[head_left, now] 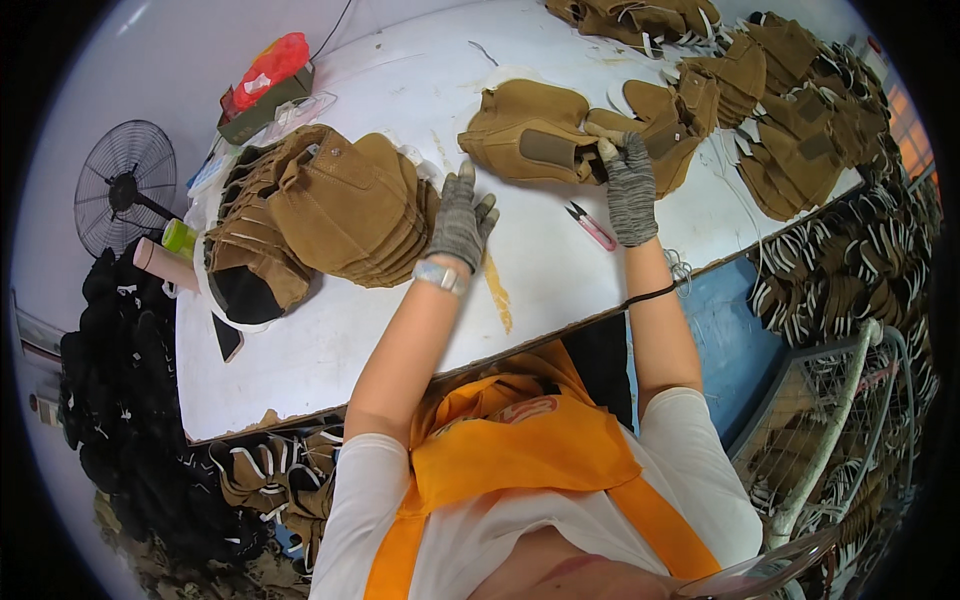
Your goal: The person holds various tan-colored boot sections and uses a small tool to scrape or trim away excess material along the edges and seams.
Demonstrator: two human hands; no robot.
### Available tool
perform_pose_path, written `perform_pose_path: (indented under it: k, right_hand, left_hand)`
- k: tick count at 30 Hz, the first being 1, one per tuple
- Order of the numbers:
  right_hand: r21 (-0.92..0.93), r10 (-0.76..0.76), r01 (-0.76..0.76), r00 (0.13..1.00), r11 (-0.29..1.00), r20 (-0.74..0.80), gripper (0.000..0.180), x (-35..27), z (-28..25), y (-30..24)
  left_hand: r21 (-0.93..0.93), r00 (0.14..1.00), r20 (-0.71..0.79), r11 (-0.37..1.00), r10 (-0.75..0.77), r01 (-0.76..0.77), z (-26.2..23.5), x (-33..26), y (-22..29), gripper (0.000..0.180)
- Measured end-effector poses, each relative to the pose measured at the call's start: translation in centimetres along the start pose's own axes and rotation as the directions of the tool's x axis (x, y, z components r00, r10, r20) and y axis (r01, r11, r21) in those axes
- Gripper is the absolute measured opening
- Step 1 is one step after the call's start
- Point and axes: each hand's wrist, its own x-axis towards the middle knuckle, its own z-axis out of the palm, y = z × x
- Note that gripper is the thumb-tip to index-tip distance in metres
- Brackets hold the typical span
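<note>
brown boot upper (520,105) flat on bench (380,340); right hand (632,190) pinches its right end, left hand (460,225) loosely spread, holding nothing; likely light, soft, non-slip, bends easily, so grip by seamed edge

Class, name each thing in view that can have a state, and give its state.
Left hand: open, fingers spread
Right hand: fingers bent, at the brown piece
Brown piece: lying on the white table
Snips: lying, blades apart
Gloves: both worn
Green box: open, holding a red bag
Left brown stack: pieces overlapping
Fan: spinning or still, unclear
</note>
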Motion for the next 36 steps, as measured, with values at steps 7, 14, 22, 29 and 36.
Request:
perform_pose_path:
  k: [7, 14, 22, 29, 36]
  right_hand:
    - [0.240, 0.078, -0.072, 0.997, 0.968, -0.015, 0.018, -0.7, -1.2, 0.7]
    - [0.135, 0.030, -0.024, 0.998, 0.991, -0.046, 0.020, -1.0, -0.5, -1.8]
    - [-0.116, -0.288, 0.271, 0.941, 0.956, -0.176, 0.022, -2.6, 0.4, -7.7]
    - [-0.001, -0.301, 0.310, 0.922, 0.951, -0.244, 0.015, -5.2, 1.0, -8.1]
    - [-0.087, -0.375, 0.404, 0.896, 0.911, 0.237, 0.019, -6.6, 1.1, -9.8]
  left_hand:
    - [-0.113, 0.978, 0.124, 0.977, -0.166, 0.180, 3.2, 1.8, 1.4, 0.049]
    - [-0.280, 0.982, 0.135, 0.946, -0.129, 0.163, 3.8, 3.6, 1.1, 0.040]
    - [-0.342, 0.978, 0.087, 0.928, 0.190, -0.150, 2.5, 8.1, 0.3, 0.050]
    - [-0.238, 0.884, 0.399, 0.959, 0.242, -0.155, 2.7, -1.4, 0.4, 0.067]
    - [-0.187, 0.627, 0.779, 0.963, 0.026, 0.192, -0.2, -6.2, 3.8, 0.064]
